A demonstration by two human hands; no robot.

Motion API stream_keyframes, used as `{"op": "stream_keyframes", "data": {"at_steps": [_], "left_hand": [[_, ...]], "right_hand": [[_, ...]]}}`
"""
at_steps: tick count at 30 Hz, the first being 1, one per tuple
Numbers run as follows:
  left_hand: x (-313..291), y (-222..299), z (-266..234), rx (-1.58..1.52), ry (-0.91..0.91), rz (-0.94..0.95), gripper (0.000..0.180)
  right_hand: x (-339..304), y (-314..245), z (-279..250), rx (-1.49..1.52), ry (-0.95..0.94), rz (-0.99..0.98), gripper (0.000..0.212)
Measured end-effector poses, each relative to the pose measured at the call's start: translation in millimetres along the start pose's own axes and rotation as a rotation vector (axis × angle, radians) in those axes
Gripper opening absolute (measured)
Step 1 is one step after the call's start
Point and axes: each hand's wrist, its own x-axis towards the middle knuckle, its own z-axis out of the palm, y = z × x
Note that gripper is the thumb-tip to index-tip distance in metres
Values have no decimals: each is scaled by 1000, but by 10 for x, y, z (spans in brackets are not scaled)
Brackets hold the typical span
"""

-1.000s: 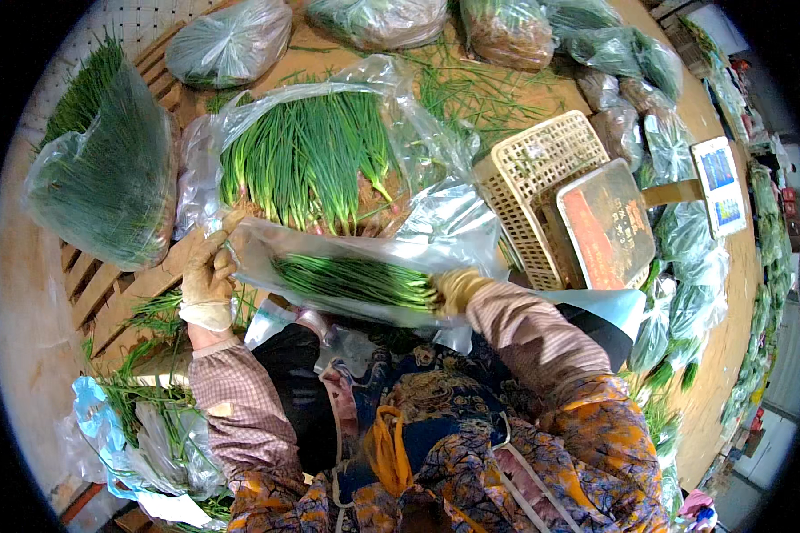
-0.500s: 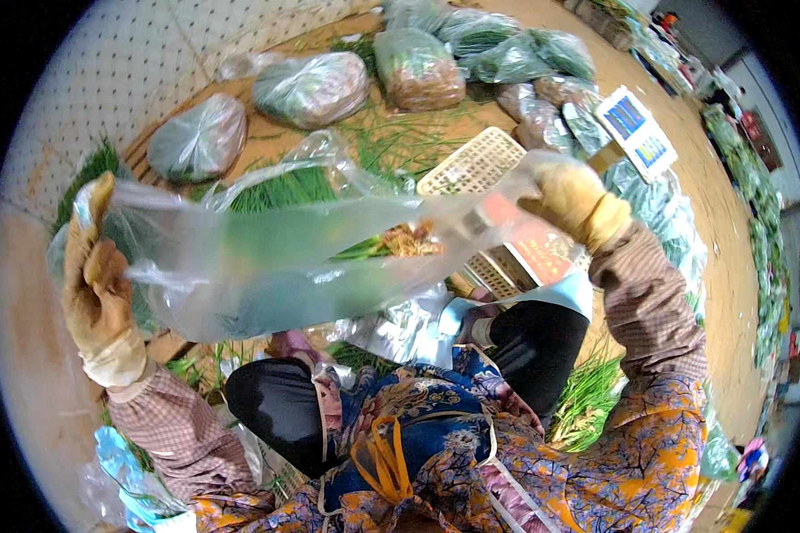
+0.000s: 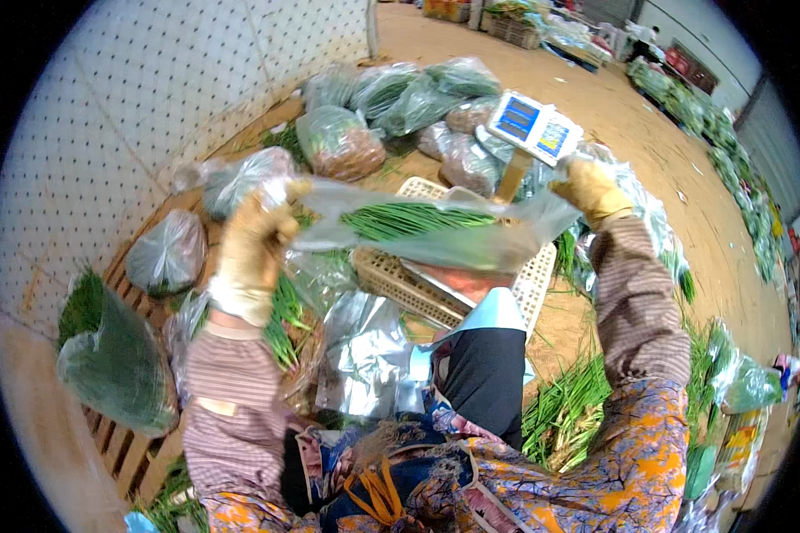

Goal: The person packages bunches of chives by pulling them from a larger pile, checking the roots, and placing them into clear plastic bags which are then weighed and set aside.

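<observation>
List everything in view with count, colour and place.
plastic bag: one, clear, centre
stalks: one bunch, green, inside that bag
basket: at least one, cream, behind that bag
scale display: one, white and blue, above right of centre
filled bags: many, translucent, around the scene
shiny sheet: one, silver, below centre
loose greens: one pile, green, lower right
slats: several, brown, lower left
wall: one, white, upper left
left hand: one, tan-gloved, bag's left end
right hand: one, tan-gloved, bag's right end

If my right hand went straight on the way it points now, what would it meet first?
Probably the scale's white display, up and left of your right hand in the picture. Depth is unclear, so the hand, holding one end of the clear bag of greens, might pass over it.
</observation>
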Motion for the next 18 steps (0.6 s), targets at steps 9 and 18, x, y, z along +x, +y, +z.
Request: {"op": "stream_keyframes", "data": {"at_steps": [9, 18], "left_hand": [[242, -1211, 97, 541, 173, -80, 32], [57, -1232, 201, 395, 212, -202, 26]], "right_hand": [[-210, 351, 445, 676, -450, 83, 33], [-876, -55, 58, 1255, 85, 12, 27]]}}
